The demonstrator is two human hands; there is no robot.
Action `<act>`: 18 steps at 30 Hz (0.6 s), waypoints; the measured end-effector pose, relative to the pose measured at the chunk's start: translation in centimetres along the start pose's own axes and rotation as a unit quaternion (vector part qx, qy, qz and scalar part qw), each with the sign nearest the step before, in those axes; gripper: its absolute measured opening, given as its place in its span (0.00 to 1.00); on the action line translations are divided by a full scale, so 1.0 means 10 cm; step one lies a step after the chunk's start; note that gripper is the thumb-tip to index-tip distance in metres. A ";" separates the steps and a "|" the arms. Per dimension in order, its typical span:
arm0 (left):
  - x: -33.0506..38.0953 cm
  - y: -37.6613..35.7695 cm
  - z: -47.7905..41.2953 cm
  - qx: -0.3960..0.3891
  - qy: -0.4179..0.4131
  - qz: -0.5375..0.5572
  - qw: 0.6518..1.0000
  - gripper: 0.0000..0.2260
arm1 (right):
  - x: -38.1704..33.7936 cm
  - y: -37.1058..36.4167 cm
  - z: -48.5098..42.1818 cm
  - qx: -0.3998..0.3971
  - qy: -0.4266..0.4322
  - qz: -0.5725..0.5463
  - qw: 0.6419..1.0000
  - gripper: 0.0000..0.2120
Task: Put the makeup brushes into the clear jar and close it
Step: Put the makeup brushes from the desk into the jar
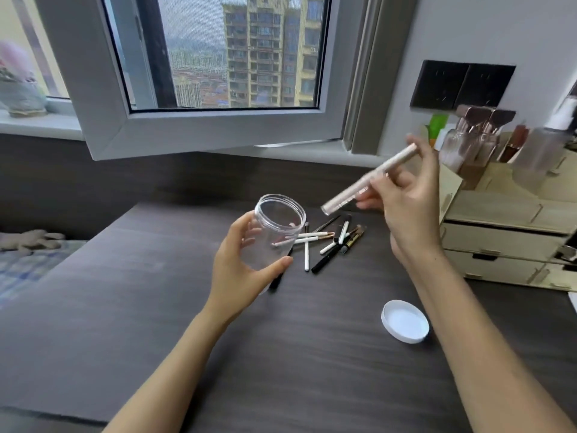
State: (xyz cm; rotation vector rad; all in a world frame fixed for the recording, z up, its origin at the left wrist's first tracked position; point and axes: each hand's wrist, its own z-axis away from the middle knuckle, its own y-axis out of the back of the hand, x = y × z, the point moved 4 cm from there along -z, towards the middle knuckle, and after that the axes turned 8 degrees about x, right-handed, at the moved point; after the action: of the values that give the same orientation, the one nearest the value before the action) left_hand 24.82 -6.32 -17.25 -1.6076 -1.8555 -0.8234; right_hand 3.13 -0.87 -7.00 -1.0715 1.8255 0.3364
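Note:
My left hand (240, 264) grips the clear jar (274, 228) from the side and holds it above the dark table, its open mouth tilted up and to the right. My right hand (409, 210) holds a pale beige brush tube (368, 181) slanted, its lower end just right of the jar's mouth. A pile of several makeup brushes (327, 242), with white and black handles, lies on the table behind the jar. The jar's white lid (405, 320) lies upside down on the table at the right.
A light wooden drawer organiser (505, 232) with bottles and brushes on top stands at the right edge. An open window sash (199, 126) juts over the back of the dark table (187, 323). A bed with checked cloth lies at the left.

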 end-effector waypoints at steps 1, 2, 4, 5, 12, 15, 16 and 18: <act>0.01 -0.01 0.01 -0.006 -0.008 -0.008 1.000 0.32 | -0.14 -0.09 0.07 -0.027 0.028 -0.013 0.999 0.24; 0.02 -0.02 0.04 -0.010 -0.013 -0.013 1.000 0.32 | -0.20 -0.16 0.14 -0.049 0.047 -0.006 0.998 0.22; 0.02 -0.04 0.07 -0.018 -0.012 -0.017 1.000 0.33 | -0.21 -0.27 0.27 -0.086 0.074 0.055 0.992 0.18; 0.03 -0.04 0.09 -0.023 -0.008 -0.016 1.000 0.33 | -0.16 -0.32 0.32 -0.105 0.083 0.102 0.986 0.16; 0.03 -0.08 0.14 -0.122 0.120 0.092 0.981 0.27 | -0.09 -0.54 0.54 -0.227 0.188 0.350 0.889 0.10; 0.03 -0.13 0.20 -0.190 0.171 0.156 0.954 0.29 | -0.11 -0.56 0.53 -0.299 0.146 0.388 0.859 0.09; 0.03 -0.14 0.21 -0.208 0.178 0.162 0.948 0.31 | -0.10 -0.56 0.54 -0.328 0.142 0.403 0.843 0.09; 0.03 -0.12 0.20 -0.237 0.177 0.147 0.944 0.32 | -0.11 -0.52 0.58 -0.381 0.132 0.406 0.821 0.08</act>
State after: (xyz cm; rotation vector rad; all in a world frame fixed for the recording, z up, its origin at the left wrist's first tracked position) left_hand 23.62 -4.78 -18.49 -1.8097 -1.1825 -1.3872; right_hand 10.83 0.36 -7.91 -0.7734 2.4114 1.6057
